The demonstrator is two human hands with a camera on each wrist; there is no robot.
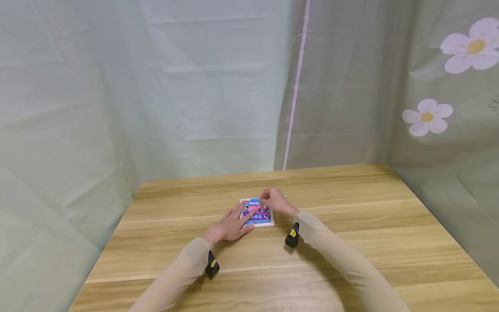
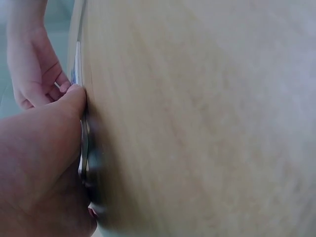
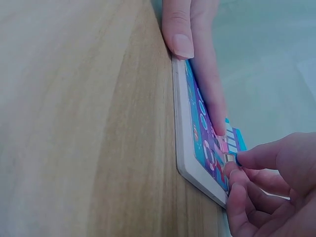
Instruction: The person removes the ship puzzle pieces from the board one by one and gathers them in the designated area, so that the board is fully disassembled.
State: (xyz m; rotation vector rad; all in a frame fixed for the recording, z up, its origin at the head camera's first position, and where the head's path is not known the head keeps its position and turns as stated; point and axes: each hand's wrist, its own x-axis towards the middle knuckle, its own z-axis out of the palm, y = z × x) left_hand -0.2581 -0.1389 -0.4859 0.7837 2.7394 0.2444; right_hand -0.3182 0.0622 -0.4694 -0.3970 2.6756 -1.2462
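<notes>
On the board [image 1: 262, 220], right hand [image 1: 275, 200] pinches piece [image 3: 239, 159]; left [image 1: 231, 226] rests (spread).

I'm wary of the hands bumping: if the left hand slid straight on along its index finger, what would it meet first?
Probably the right hand or the colourful piece it pinches; depth leaves unclear which is nearer.

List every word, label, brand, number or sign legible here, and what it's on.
No text is readable.
Grey flowered fabric backdrop: dark script at the right edge, cut off, unreadable.
Yellow labels on the black wrist-worn devices: too small.
Square white-rimmed, colourfully printed board: no legible words.
</notes>
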